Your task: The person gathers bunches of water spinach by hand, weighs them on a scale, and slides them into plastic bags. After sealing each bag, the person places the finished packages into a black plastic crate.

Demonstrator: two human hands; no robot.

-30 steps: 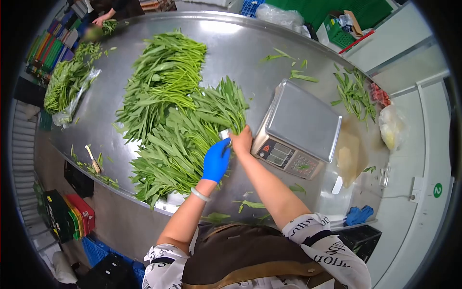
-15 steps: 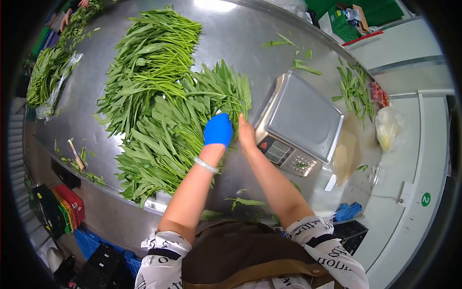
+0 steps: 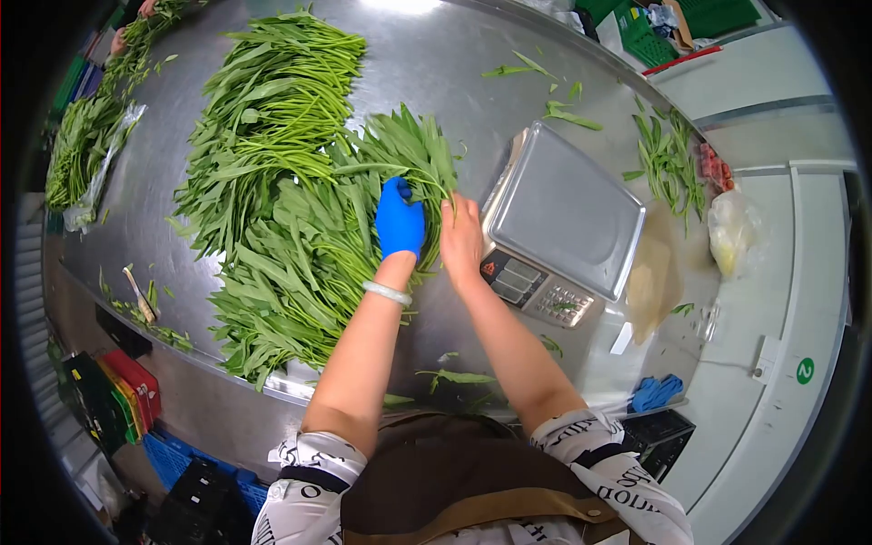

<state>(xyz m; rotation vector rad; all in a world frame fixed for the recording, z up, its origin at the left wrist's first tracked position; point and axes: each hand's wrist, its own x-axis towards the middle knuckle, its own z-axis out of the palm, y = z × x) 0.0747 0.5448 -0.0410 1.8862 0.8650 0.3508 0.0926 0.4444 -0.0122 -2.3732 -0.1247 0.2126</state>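
Long-stemmed leafy greens that look like water spinach (image 3: 300, 241) lie in a big heap on the steel table, with a loose bunch at the heap's right side. My left hand (image 3: 400, 222), in a blue glove, is curled around a stem of water spinach at that bunch. Just to its right, my bare right hand (image 3: 461, 238) pinches the stem's other part between thumb and fingers. A digital scale (image 3: 568, 213) with a grey plate stands close by on the right, its plate bare.
Loose sprigs (image 3: 668, 163) lie at the table's right edge, near a plastic bag (image 3: 734, 227) and a blue glove (image 3: 656, 392). A knife (image 3: 141, 295) rests at the left. More greens (image 3: 86, 150) and another person's hand (image 3: 118, 41) appear at the upper left.
My left hand has turned upward and loosened from a fist into a curl, with a stem now drawn across toward my right hand. My right hand has moved slightly down.
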